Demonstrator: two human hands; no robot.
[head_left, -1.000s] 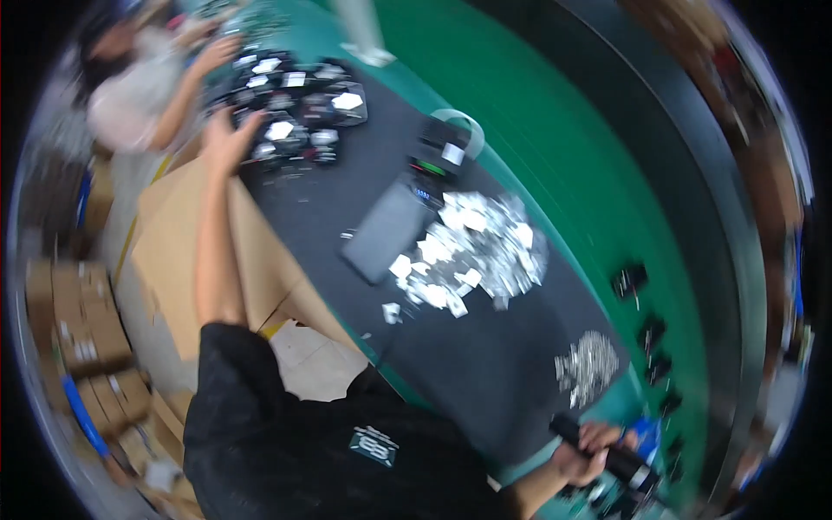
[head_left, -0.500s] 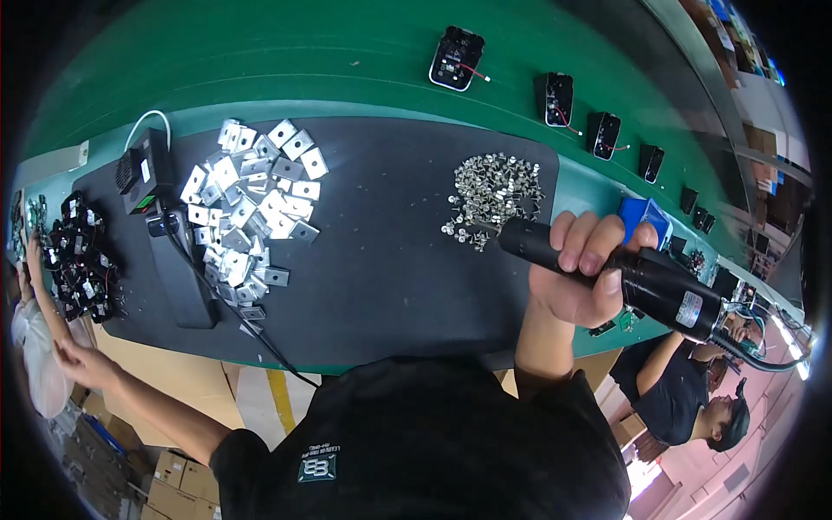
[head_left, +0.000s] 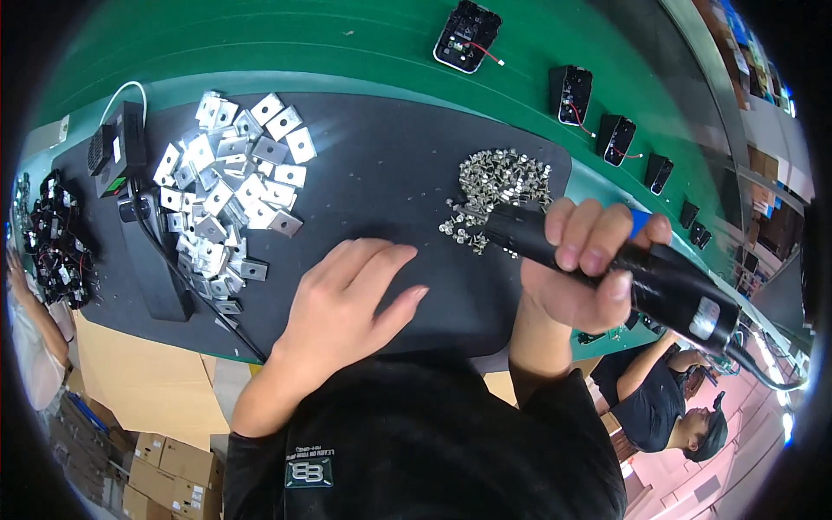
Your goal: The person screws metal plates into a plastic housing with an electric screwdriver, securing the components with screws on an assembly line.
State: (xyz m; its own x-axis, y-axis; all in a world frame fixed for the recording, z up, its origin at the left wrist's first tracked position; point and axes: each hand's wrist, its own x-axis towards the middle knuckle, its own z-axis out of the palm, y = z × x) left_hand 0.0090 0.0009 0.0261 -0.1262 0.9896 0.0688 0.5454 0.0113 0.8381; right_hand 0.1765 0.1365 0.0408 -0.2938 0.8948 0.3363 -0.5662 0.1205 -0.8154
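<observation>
In my right hand (head_left: 576, 277) is a black electric screwdriver (head_left: 672, 290), with my fingers wrapped round its body. Its front end points left, over the near edge of a heap of small silver screws (head_left: 503, 178). My left hand (head_left: 342, 299) hovers over the near middle of the black mat (head_left: 390, 173), thumb and fingers apart and nothing seen between them. Left of it lies a spread pile of square metal plates (head_left: 230, 186), each with a hole. Whether the screwdriver's bit touches a screw cannot be made out.
Black housings (head_left: 468, 39) with red wires stand in a row on the green surface beyond. Far left are a power supply box (head_left: 121, 152), a cable and a pile of black parts (head_left: 59, 238). Blue bin behind my right hand. A co-worker (head_left: 650, 390) is at right, another at far left.
My left hand has swung in from the far left to above the mat's near middle. The screwdriver in my right hand has shifted slightly; the whole view has tilted a little.
</observation>
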